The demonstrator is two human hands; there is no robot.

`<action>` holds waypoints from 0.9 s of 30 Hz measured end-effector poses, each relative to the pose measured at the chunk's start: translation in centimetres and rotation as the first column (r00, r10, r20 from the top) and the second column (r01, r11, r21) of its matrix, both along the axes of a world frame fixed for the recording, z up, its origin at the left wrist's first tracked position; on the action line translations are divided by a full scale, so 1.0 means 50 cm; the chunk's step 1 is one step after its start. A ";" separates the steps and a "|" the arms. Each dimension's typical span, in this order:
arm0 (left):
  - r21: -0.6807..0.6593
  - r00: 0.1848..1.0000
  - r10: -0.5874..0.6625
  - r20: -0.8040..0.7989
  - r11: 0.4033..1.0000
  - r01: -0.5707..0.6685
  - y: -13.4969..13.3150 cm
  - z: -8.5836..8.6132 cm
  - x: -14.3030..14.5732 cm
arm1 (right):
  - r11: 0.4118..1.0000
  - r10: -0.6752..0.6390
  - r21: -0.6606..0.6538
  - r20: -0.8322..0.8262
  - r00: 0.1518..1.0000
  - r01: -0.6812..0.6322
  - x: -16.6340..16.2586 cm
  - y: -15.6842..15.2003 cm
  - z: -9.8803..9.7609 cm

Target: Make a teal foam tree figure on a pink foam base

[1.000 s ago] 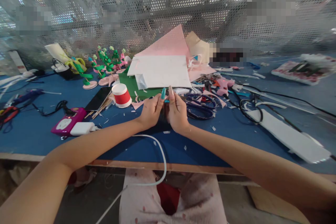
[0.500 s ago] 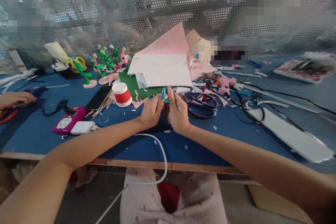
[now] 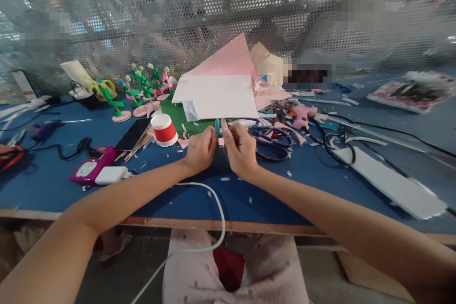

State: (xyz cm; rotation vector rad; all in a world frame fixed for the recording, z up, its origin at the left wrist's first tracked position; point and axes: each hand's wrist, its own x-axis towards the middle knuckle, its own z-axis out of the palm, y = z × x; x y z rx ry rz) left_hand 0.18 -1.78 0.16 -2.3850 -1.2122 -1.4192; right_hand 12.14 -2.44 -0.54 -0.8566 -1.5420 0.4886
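Over the front middle of the blue table, my left hand (image 3: 200, 151) and my right hand (image 3: 242, 151) are side by side with a narrow gap between them. The fingers of both are curled in, thumbs on top and pointing away from me. A bit of teal shows between the thumb tips; whatever they pinch is too small and hidden to name. Just beyond the thumbs lies a white sheet (image 3: 224, 97) over a green sheet (image 3: 174, 110). A red-and-white paper cup (image 3: 164, 130) stands to the left of my left hand. Dark blue-handled scissors (image 3: 274, 145) lie beside my right hand.
Wooden sticks (image 3: 138, 145), a purple device (image 3: 94, 164) and a white adapter (image 3: 112, 174) lie left. Green and pink paper plants (image 3: 142, 88) stand behind. A pink glue gun (image 3: 302, 115), paper scraps and a white power strip (image 3: 395, 183) are right. A white cable (image 3: 221, 213) hangs over the edge.
My hands have moved slightly apart, the left one a little leftward, with the fingers still curled. At the far left, another person's hand has moved away from the blue-handled tool.
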 end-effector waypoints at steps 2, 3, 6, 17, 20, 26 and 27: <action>-0.004 1.000 0.010 0.003 1.000 -0.010 0.001 -0.001 -0.001 | 0.999 -0.045 0.017 0.054 0.998 0.044 0.003 -0.001 0.004; -0.018 1.000 -0.003 0.014 1.000 0.003 0.001 -0.002 -0.001 | 0.999 -0.050 0.021 0.076 0.996 0.049 0.003 -0.002 0.006; -0.089 0.990 -0.117 0.082 0.988 0.124 0.004 -0.002 -0.002 | 0.999 -0.033 0.022 0.105 0.994 0.031 0.002 -0.001 0.009; -0.273 0.907 -0.172 0.384 0.917 0.290 0.015 -0.006 0.002 | 0.999 0.010 -0.044 0.009 1.000 -0.010 -0.001 0.006 0.005; -0.329 0.885 -0.203 0.419 0.874 0.357 0.022 -0.010 0.004 | 0.998 0.032 -0.057 -0.001 0.999 -0.032 -0.002 0.006 0.003; -0.270 0.891 -0.200 0.408 0.906 0.327 0.019 -0.006 0.003 | 0.997 0.029 -0.074 -0.002 1.000 -0.029 -0.004 0.008 0.003; -0.281 0.893 -0.187 0.409 0.905 0.318 0.017 -0.004 0.003 | 0.997 0.028 -0.069 0.000 1.000 -0.028 -0.005 0.007 0.004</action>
